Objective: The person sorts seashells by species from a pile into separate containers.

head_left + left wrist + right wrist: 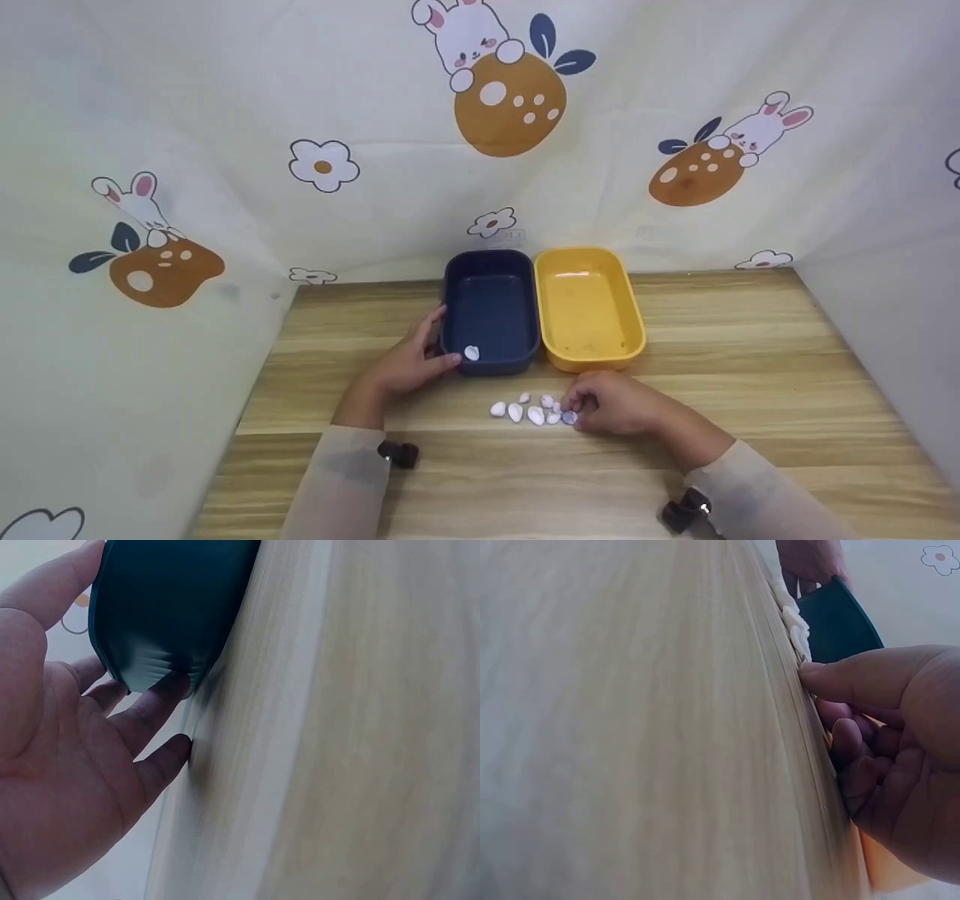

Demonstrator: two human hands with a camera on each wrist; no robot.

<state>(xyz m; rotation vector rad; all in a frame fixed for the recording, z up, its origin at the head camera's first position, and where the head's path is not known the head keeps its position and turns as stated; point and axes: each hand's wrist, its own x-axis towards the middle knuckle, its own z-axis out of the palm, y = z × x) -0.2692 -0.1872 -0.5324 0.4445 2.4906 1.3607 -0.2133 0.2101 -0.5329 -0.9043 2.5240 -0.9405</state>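
In the head view, my left hand [411, 363] rests against the near-left corner of a navy plastic tray [491, 366], thumb at the rim. Its fairly straight fingers touch the tray's outer side [169, 607] in the left wrist view. A white seashell [471, 352] lies inside that tray. Lower right, my right hand [619, 405] pinches a small greyish seashell [570, 418] at the right end of a loose group. Several white seashells [535, 415] lie on the table to its left. In the right wrist view, the thumb [855, 679] and fingers partly hide the pinched shell.
A yellow plastic tray [590, 363] stands right beside the navy one, behind my right hand. Both trays stand near the back edge of the wood-grain table [480, 480]. A patterned cloth [375, 225] hangs behind and along the sides.
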